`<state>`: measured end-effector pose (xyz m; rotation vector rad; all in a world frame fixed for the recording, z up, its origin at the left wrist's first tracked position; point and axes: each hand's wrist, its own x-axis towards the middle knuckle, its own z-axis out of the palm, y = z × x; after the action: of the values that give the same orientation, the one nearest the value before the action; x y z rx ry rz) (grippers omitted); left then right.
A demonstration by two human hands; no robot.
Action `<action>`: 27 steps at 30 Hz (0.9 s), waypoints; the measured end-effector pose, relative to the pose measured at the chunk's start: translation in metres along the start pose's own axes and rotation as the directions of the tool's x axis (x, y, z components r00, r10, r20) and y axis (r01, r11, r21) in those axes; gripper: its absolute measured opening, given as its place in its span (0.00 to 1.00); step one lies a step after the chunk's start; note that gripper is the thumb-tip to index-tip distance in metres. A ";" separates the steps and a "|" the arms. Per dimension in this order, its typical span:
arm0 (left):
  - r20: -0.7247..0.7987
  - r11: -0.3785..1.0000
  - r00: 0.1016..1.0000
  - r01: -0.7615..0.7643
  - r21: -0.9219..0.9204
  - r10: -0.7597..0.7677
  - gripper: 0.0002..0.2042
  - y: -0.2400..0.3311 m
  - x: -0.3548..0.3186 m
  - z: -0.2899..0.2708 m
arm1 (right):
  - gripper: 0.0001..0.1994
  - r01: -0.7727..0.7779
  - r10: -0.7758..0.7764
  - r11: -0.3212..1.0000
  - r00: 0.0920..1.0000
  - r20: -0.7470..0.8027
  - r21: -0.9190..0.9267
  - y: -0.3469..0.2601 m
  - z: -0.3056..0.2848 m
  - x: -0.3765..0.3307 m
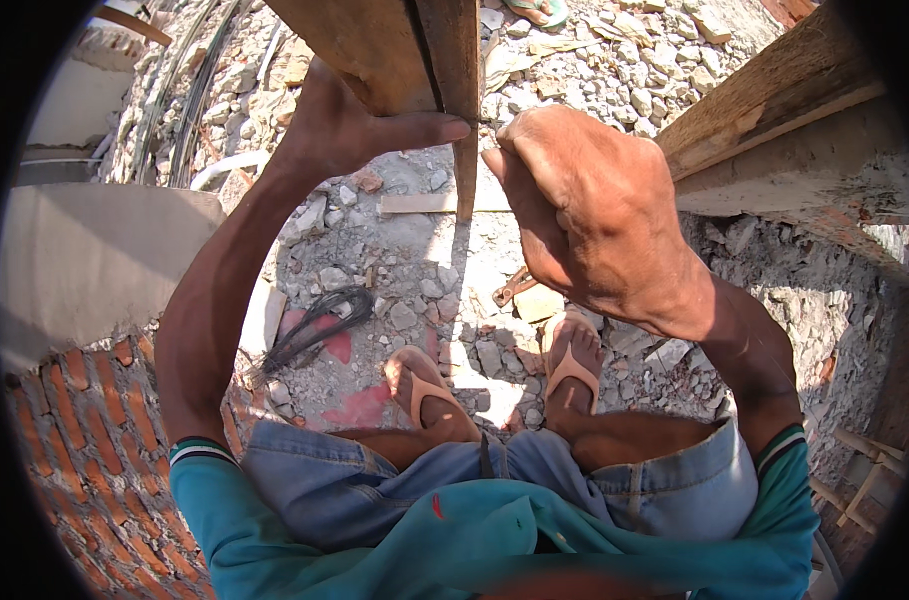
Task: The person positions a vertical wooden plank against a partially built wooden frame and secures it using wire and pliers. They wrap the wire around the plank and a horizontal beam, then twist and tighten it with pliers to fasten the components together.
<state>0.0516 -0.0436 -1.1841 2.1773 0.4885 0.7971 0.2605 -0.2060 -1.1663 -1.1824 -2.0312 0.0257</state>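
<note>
My left hand (349, 125) grips a wooden board (374, 45) at the top middle, its thumb laid across the lower end and its fingers hidden behind. A narrower upright wooden strip (462, 110) runs along the board's right side, with a dark gap between the two. Just right of the strip, my right hand (594, 210) is closed, knuckles up, fingers curled toward the wood. Whatever it may hold is hidden. Below that hand, a rusty pair of pincers (514, 287) lies on the rubble. A loose bundle of dark thin wire (319, 325) rests on the ground to the left.
Broken stones and rubble (404, 315) cover the ground around my sandalled feet (572, 365). A brick wall (104, 450) stands at lower left under a grey slab (104, 260). A thick timber beam (764, 90) slants across the upper right. Another person's sandalled foot (541, 10) shows at the top.
</note>
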 end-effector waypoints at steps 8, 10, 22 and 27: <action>0.013 0.956 0.965 0.262 -0.131 -0.263 0.38 -0.012 -0.006 -0.005 | 0.18 -0.559 0.609 0.256 0.727 0.317 0.789 -0.047 0.042 -0.087; -0.006 0.936 0.942 0.333 -0.118 -0.336 0.32 -0.012 -0.004 -0.003 | 0.17 -0.572 0.503 -0.338 0.561 0.657 0.747 -0.038 0.039 -0.128; -0.107 0.894 0.949 0.235 -0.383 -0.295 0.39 0.043 -0.009 -0.003 | 0.22 -0.486 0.569 0.821 0.670 0.477 -0.299 0.083 0.051 -0.242; -0.121 0.867 0.940 0.238 -0.438 -0.319 0.39 0.050 -0.011 -0.006 | 0.29 0.300 0.000 0.897 0.735 0.678 -0.325 0.128 0.095 -0.230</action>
<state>0.0438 -0.0785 -1.1468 1.5974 0.6486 0.8611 0.3573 -0.2729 -1.4204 -1.3882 -2.8849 -0.0857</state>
